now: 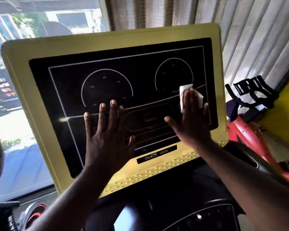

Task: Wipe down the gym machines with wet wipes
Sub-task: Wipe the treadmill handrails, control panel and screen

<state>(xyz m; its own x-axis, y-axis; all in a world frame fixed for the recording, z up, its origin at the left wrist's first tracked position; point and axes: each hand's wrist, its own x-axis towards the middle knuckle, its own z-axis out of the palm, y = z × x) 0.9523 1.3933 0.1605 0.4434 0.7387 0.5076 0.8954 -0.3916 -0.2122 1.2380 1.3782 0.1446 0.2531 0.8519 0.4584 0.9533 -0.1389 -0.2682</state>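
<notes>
Head view, 1 frame. I see the yellow console frame [40, 52] of a gym machine tilted back toward me, with the black display [140, 72] filling most of it.

Left grip [105, 135]: flat on the lower-left part of the display, all 5 digits straight and spread, holding nothing. My read is that it sits there to brace the tilted panel so it does not rock under the wiping pressure.

Right grip [192, 117]: palm and straight fingers press the wet wipe [184, 90] flat against the right side of the display, just below the right-hand dial outline. The thumb is splayed out to the left, off the wipe. No pinch or curl is visible. The grip is fully opened out and pushes the wipe, it does not clamp it. A flat hand puts more of the wipe on the glass, which suits a big smooth panel.

The wipe is white and crumpled. Its top corner and right edge poke out past the fingertips, the rest is hidden under the hand.

Judgement: wiping of the display is mid-step. I cannot tell from the glare which areas are done.

Also in view: the red exercise bike [247, 130] to the right, the curtain [249, 30] behind, the window [15, 130] on the left, and the dark lower console [190, 214] under the forearms.
</notes>
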